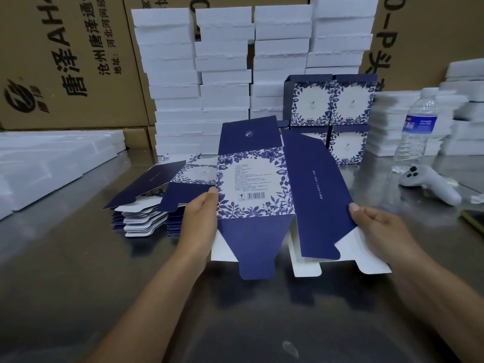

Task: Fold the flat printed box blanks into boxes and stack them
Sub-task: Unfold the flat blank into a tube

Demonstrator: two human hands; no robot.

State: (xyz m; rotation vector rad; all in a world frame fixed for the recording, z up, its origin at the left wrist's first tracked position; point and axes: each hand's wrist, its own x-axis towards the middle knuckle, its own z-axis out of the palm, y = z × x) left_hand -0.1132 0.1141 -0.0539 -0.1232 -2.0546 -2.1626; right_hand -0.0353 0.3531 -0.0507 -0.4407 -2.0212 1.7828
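Step in hand: opening one blank, start of a fold cycle.

- Blank [252, 179] is held off the surface [78, 258], between both hands, in front of the body. Printed floral panel with barcode faces up; the plain blue side panel on the right is angled away from it. White inner faces show below, so it looks partly popped open, not squared yet.
- Left hand [200, 216] pinches the left edge of the printed panel, thumb on top, fingers underneath.
- Right hand [379, 226] is clamped on the outer edge of the blue side panel, thumb on top, fingers curled behind.
- End flaps all loose: top flap stands up at the far end, the tapered blue bottom flap hangs toward the person.
- Pile of flat blanks [141, 203] sits just left of the held one. Folded boxes [330, 113] are stacked two high behind it, against the white stacks [225, 74].

Next move, my read: push the two edges toward each other to square the tube, then tuck the bottom flaps, then the top. Needs a regrip, as both hands are on side edges now. Stack spot is just beyond the blank; water bottle [419, 127] stands near its right side.
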